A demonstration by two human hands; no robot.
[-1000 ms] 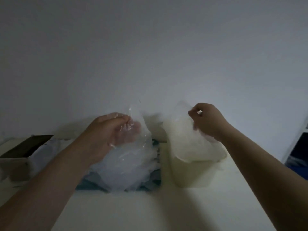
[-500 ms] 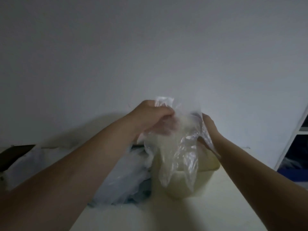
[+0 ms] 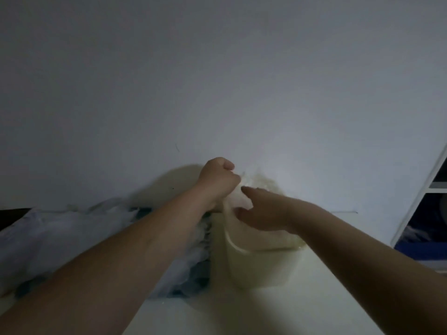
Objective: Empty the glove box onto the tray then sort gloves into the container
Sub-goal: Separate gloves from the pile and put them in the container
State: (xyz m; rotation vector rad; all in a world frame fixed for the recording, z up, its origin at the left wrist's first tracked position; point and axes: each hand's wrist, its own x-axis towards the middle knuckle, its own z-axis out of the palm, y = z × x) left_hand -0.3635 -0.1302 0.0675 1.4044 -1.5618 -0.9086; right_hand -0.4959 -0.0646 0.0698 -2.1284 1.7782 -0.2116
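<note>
one pale, translucent container (image 3: 261, 269) stands on the white table (image 3: 217, 317). it is filled above its rim with a mound of thin clear gloves (image 3: 263, 187); how many lie in it cannot be counted. just beside it, to the left, one dark tray (image 3: 198, 284) carries a loose heap of gloves (image 3: 60, 238) that covers nearly all of it and is also too tangled to count. two hands are over the container. the left hand (image 3: 217, 181) is curled into a fist above the far rim, pinching a clear glove (image 3: 235, 201) that hangs down toward the container. the right hand (image 3: 262, 213) has its fingers straight and thumb spread, laid against that glove and gripping nothing. one white shelf (image 3: 433, 187) stands at the right edge.
</note>
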